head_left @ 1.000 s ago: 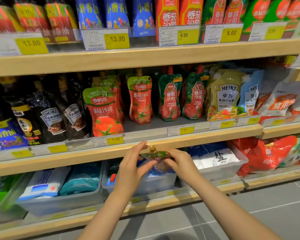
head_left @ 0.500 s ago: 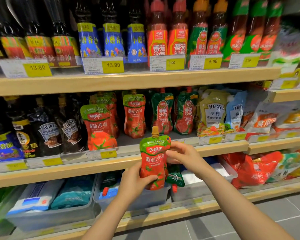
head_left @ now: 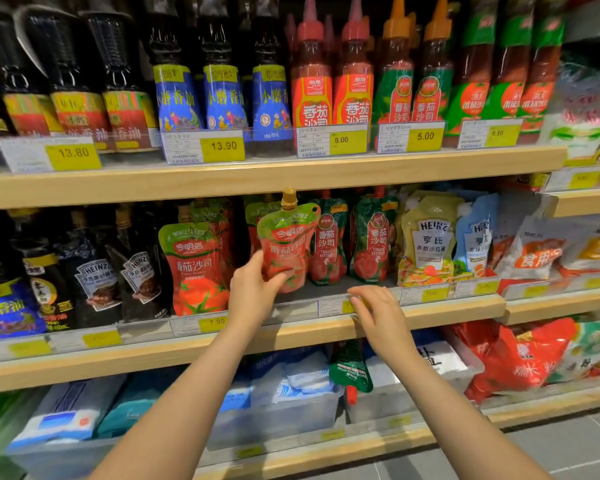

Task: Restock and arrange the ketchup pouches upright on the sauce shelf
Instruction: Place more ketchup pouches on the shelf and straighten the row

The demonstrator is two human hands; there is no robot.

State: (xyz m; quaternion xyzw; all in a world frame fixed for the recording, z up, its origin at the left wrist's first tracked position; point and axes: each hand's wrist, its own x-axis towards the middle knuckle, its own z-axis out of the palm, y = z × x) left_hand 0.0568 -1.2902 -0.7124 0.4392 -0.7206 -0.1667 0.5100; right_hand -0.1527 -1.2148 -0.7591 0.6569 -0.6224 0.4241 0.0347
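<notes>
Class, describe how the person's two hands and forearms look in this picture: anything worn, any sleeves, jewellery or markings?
Both the left hand and the right hand are bare: no gloves, rings, watch or bracelet show. The forearms are uncovered down to the picture's lower edge, with no sleeves in view.

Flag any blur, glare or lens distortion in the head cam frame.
Head view: wide-angle bowing bends the upper shelf edge; motion blur softens the right side and the price tags, though large prices stay readable; the held ketchup pouch in the left hand is moderately sharp; the right hand is slightly smeared; mild sheen on pouches, no harsh glare.
</notes>
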